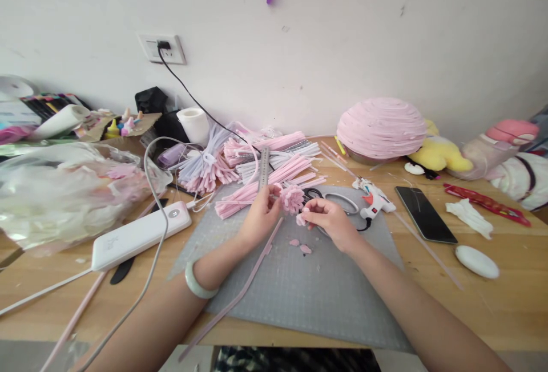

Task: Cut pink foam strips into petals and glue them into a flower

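Over the grey cutting mat (342, 298), my left hand (260, 218) is closed on a fluffy pink flower (292, 198) that looks made of chenille stems. Pinched in my right hand (334, 223) is a small pink petal (301, 219), close to the flower's lower right edge. On the mat below lie loose pink petals (305, 249). A long flat pink strip (244, 289) runs from near my left hand to the mat's front edge. Black-handled scissors (313, 193) lie partly hidden behind the flower and my right hand. A metal ruler (264, 168) sits behind my left hand.
Bundles of pink and white chenille stems (282, 176) lie behind the mat. At right are a white glue gun (377, 199), a phone (424, 214) and a pink dome (382, 128). A power bank (141, 241) with looping cables and a plastic bag (64, 195) occupy the left.
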`<act>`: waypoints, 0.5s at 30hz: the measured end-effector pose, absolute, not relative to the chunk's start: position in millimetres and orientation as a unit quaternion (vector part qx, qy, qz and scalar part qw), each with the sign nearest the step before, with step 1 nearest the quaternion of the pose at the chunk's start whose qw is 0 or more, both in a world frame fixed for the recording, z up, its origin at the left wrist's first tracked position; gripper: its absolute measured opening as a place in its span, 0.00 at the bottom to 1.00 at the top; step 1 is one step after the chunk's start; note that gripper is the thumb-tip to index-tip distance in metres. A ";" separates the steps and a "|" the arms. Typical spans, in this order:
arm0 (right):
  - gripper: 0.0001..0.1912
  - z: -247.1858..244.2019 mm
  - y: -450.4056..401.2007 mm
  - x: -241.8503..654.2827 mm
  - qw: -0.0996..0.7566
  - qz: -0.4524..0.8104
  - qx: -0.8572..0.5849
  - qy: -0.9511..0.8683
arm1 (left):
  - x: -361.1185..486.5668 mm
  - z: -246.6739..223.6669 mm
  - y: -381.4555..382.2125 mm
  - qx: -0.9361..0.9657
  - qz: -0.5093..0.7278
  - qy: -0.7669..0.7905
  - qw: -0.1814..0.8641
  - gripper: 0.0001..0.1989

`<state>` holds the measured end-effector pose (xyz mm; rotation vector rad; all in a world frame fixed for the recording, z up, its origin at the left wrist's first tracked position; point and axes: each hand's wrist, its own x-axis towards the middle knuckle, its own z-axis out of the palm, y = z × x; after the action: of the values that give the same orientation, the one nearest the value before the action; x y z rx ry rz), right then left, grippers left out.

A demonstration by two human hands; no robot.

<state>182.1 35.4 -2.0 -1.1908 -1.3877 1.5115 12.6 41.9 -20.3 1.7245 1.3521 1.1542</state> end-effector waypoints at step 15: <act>0.13 -3.6 32.9 178.8 0.419 0.630 -0.459 -0.465 | 15.0 -4.7 22.1 0.846 0.300 0.430 0.094 0.09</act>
<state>178.8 32.9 -3.6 -1.1506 -1.1664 1.5807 15.0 22.1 -4.7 2.5112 1.2764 0.8889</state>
